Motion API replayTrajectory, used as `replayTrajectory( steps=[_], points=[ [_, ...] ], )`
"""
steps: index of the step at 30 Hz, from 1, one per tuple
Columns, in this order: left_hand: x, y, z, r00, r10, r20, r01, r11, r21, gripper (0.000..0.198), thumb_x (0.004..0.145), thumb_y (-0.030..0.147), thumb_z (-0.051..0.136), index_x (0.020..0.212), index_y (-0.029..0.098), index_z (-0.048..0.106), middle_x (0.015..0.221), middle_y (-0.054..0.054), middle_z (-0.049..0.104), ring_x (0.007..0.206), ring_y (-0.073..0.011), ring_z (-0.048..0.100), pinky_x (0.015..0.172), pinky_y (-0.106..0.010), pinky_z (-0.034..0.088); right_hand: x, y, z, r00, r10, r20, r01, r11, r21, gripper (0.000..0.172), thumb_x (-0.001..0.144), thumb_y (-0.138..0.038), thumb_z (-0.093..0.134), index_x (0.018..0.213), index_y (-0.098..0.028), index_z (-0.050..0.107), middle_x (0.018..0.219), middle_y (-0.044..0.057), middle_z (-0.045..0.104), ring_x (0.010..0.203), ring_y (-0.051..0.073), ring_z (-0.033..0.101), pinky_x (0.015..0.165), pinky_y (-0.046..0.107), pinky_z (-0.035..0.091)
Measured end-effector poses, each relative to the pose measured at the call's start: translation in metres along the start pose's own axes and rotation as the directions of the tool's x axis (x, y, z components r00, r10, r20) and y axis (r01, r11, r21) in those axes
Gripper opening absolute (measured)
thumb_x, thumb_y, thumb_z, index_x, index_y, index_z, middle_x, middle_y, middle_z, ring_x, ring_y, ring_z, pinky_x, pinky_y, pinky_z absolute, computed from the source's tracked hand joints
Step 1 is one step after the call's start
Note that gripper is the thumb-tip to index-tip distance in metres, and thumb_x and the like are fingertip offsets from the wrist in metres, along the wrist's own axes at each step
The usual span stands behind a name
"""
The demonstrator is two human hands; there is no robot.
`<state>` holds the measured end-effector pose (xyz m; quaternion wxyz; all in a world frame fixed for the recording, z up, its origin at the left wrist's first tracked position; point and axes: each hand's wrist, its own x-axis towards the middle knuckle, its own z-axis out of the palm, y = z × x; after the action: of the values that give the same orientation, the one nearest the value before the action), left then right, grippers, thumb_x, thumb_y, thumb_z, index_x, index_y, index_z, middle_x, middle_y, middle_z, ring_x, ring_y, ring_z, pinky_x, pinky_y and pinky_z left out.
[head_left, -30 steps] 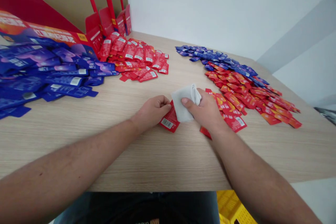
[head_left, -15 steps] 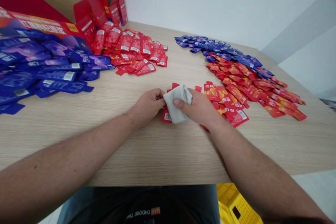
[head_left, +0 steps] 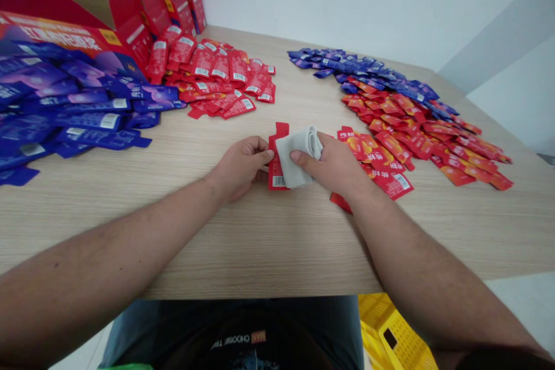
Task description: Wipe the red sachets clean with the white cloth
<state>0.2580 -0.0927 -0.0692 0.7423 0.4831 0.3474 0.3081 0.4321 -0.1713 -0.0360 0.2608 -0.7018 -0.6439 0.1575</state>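
My left hand (head_left: 240, 166) pinches the left edge of a red packet (head_left: 276, 156) lying flat on the wooden table (head_left: 260, 243). My right hand (head_left: 336, 165) grips a folded white cloth (head_left: 297, 153) and presses it on that packet, covering most of it. A barcode shows at the packet's near end. More red packets (head_left: 381, 167) lie just to the right of my right hand.
A long spread of red and blue packets (head_left: 403, 110) runs along the right. Another red heap (head_left: 217, 78) and a blue heap (head_left: 65, 110) lie at the left, with cardboard display boxes (head_left: 143, 6) behind. A yellow crate (head_left: 390, 335) sits below the table edge.
The red packet has been turned from tilted to nearly straight, and the cloth has slid across it. Both hands stay on it; the camera has dipped slightly.
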Motion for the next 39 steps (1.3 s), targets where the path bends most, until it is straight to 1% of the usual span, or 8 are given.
replayTrajectory(
  steps=[3,8,12,19,28,32,35,39],
  points=[
    [0.000,0.000,0.000,1.000,0.023,0.005,-0.023,1.000,0.007,0.020,0.070,0.013,0.070,0.073,0.018,0.050,0.059,0.003,0.058,0.049,-0.0112,0.056,0.049,-0.024,0.050,0.001,0.000,-0.001,0.995,-0.071,0.067,0.072,0.997,-0.010,0.037,0.084,-0.052,0.062,0.099,-0.019,0.066,0.092,0.007,0.073,0.082,0.024,0.066,0.071,0.034,0.046],
    [-0.001,0.001,0.001,1.000,0.013,-0.011,-0.013,1.000,0.010,0.015,0.077,0.016,0.064,0.075,0.019,0.049,0.060,0.002,0.059,0.050,-0.0138,0.058,0.050,-0.029,0.053,0.004,0.004,0.000,0.997,0.027,-0.066,-0.031,0.998,-0.062,0.041,0.086,-0.055,0.057,0.101,-0.018,0.065,0.096,0.011,0.073,0.082,0.026,0.065,0.069,0.035,0.045],
    [0.000,0.002,0.001,1.000,0.017,-0.021,-0.017,1.000,0.002,0.014,0.078,0.014,0.062,0.074,0.019,0.049,0.060,0.002,0.061,0.051,-0.0135,0.058,0.050,-0.027,0.051,0.006,0.007,0.003,0.995,0.015,-0.098,-0.021,0.998,-0.057,0.042,0.086,-0.057,0.055,0.100,-0.018,0.065,0.095,0.011,0.072,0.082,0.027,0.064,0.069,0.036,0.045],
    [-0.001,0.002,0.004,1.000,0.002,-0.016,-0.002,1.000,-0.018,0.015,0.079,0.011,0.060,0.072,0.019,0.049,0.059,0.002,0.060,0.049,-0.0125,0.058,0.050,-0.027,0.052,0.004,0.005,0.005,0.994,0.020,-0.104,-0.019,1.000,0.014,0.025,0.086,-0.041,0.053,0.093,-0.019,0.062,0.087,0.008,0.069,0.077,0.024,0.062,0.066,0.035,0.043],
    [0.002,0.000,0.002,1.000,0.020,-0.009,-0.020,1.000,0.004,0.013,0.080,0.013,0.061,0.073,0.018,0.051,0.062,0.002,0.061,0.054,-0.0114,0.057,0.054,-0.024,0.050,0.005,0.008,0.010,0.980,0.048,-0.192,-0.046,0.999,0.016,0.037,0.088,-0.055,0.054,0.096,-0.019,0.061,0.087,0.008,0.068,0.078,0.024,0.061,0.065,0.034,0.042],
    [0.003,0.000,0.000,0.999,0.023,-0.040,-0.024,0.999,-0.033,0.016,0.076,0.011,0.065,0.070,0.018,0.051,0.058,0.004,0.054,0.050,-0.0081,0.050,0.049,-0.020,0.041,-0.002,-0.002,0.012,0.996,-0.089,0.019,0.090,0.994,-0.056,0.034,0.088,-0.053,0.055,0.094,-0.020,0.061,0.088,0.007,0.068,0.078,0.022,0.060,0.066,0.033,0.041],
    [0.004,0.001,-0.002,0.998,0.040,-0.054,-0.043,0.998,-0.045,0.018,0.074,0.010,0.065,0.067,0.017,0.050,0.054,0.005,0.048,0.046,-0.0063,0.043,0.044,-0.018,0.035,-0.005,-0.007,0.013,0.969,-0.186,0.165,0.205,0.973,-0.105,0.028,0.087,-0.048,0.058,0.090,-0.020,0.060,0.089,0.006,0.067,0.079,0.021,0.060,0.067,0.032,0.040],
    [0.003,0.003,-0.002,1.000,0.012,-0.019,-0.013,0.996,-0.088,0.019,0.074,0.011,0.063,0.069,0.019,0.047,0.058,0.004,0.053,0.050,-0.0107,0.052,0.050,-0.024,0.047,-0.002,-0.003,0.011,0.997,-0.044,-0.057,0.039,0.995,-0.089,0.035,0.088,-0.053,0.054,0.091,-0.020,0.060,0.087,0.008,0.067,0.079,0.023,0.060,0.065,0.032,0.039]
  ],
)
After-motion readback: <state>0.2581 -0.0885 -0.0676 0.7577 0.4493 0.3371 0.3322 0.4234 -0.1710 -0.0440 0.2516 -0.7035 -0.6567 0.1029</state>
